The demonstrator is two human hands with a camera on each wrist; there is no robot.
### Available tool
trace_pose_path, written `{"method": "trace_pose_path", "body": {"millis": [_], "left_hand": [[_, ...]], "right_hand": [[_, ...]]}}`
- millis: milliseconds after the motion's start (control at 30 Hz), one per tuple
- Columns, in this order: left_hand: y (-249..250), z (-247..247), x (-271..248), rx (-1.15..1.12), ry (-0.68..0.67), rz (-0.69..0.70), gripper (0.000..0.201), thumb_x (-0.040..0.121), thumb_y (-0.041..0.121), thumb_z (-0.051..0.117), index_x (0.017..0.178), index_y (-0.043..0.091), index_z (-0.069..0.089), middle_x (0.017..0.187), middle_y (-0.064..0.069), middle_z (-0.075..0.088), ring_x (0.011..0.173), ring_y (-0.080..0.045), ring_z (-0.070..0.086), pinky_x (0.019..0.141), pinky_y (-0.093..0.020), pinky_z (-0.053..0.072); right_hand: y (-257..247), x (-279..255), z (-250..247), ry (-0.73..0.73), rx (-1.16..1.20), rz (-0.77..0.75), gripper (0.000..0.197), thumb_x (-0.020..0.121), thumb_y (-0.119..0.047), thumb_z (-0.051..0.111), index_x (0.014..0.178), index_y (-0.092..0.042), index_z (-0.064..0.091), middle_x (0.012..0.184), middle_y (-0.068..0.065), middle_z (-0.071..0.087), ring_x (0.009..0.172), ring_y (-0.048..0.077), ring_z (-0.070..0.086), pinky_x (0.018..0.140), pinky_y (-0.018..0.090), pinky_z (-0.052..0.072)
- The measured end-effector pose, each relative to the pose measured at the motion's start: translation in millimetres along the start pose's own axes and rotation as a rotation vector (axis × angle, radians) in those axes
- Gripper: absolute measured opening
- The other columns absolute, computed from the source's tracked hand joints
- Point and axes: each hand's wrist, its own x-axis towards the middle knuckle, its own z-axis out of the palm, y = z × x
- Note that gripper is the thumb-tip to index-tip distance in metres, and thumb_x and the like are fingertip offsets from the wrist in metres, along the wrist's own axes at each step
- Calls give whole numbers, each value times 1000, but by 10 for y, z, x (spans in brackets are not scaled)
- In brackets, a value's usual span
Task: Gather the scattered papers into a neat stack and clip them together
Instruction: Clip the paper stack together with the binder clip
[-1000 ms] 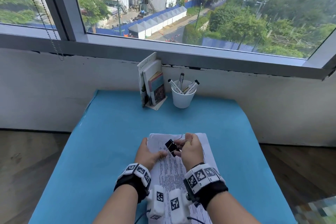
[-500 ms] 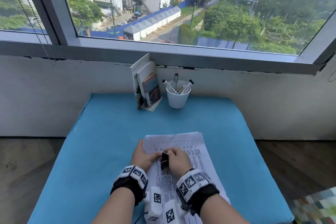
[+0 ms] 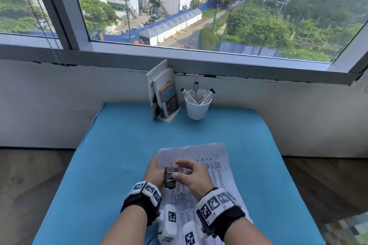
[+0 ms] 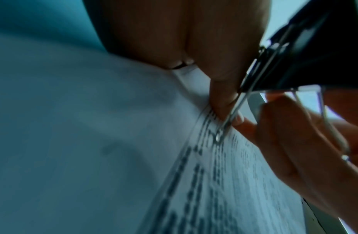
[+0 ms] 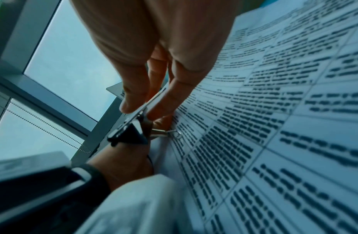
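A stack of printed papers [image 3: 209, 165] lies on the blue table [image 3: 119, 155], in front of me. A black binder clip [image 3: 169, 182] sits on the stack's left edge. My left hand [image 3: 154, 171] holds that edge, thumb [image 4: 220, 88] on top of the sheets beside the clip [image 4: 314, 52]; its other fingers are hidden under the paper. My right hand [image 3: 176, 169] reaches across the stack and pinches the clip's upper wire handle [image 5: 141, 110]. The lower wire handle [image 5: 174, 133] lies flat on the top sheet [image 5: 274, 110].
At the table's far edge, against the wall under the window, stand a white cup of markers [image 3: 197, 108] and a small holder of books [image 3: 164, 95]. Bare blue tabletop surrounds the stack. Wooden floor [image 3: 318, 185] lies beyond the table's sides.
The clip has come down from the air above the stack's top to the stack's left edge. My right hand followed it left and now holds only the wire handle.
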Motion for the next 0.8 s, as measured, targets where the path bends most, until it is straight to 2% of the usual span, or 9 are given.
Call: {"method": "trace_pose_path", "body": {"millis": [133,200,267,333,400,500,533,667,800], "left_hand": [[-22,-4,27,34,5,9,49,60,-9,76,104,8,61,92,-13,71,72,-12,67,60,-23,53],[-39,-13,37,14,15,-6,54,54,0,78,104,8,61,95,-18,70,76,-19,66,63,-30,54],[-39,-28,39,11,16,-10,57,50,5,78,104,8,60,92,-14,69,76,-20,64,61,-29,53],[-27,-31,44,11,5,-23,59,50,1,81,104,7,58,89,-10,67,75,-16,64,58,-22,52],[-8,-13,41,-1,2,-27,57,54,-9,83,104,3,57,88,-10,66,70,-12,65,56,-19,52],[-19,-10,41,20,18,7,57,51,4,81,104,1,59,89,-14,69,74,-17,66,59,-20,52],[-15,-12,36,37,17,19,58,51,12,82,104,4,61,91,-12,71,77,-18,67,62,-21,52],[-82,-35,60,58,45,-29,54,55,9,88,102,10,62,93,-11,73,85,-24,69,72,-35,56],[-77,-38,77,63,51,-87,52,60,1,86,103,12,59,98,-15,70,92,-30,67,83,-46,55]], "right_hand": [[21,-28,9,21,-35,-8,35,75,7,67,82,-27,65,88,4,69,80,15,64,76,25,54],[76,-44,31,113,-137,-18,31,73,-4,72,80,-33,64,88,-3,67,82,15,65,78,30,56],[130,-72,64,149,-256,-11,21,75,-20,73,74,-38,63,88,-8,64,85,17,65,80,37,56],[135,-133,95,102,-435,13,16,84,-33,64,70,-34,56,80,-12,61,81,12,62,78,32,52],[153,-176,112,78,-535,1,27,91,-38,54,65,-29,51,69,-11,56,74,13,58,72,28,48],[149,-205,167,85,-275,44,25,94,-35,48,74,-20,52,71,-1,56,65,17,59,75,45,57],[139,-198,178,90,-123,88,24,96,-33,46,81,-15,52,76,2,55,65,15,59,73,45,58],[23,-200,17,143,352,167,23,95,-28,49,91,-6,51,87,11,57,72,21,62,62,32,58],[-32,-96,-442,332,447,181,25,92,-34,52,90,-9,50,76,10,55,62,22,58,55,29,56]]}}
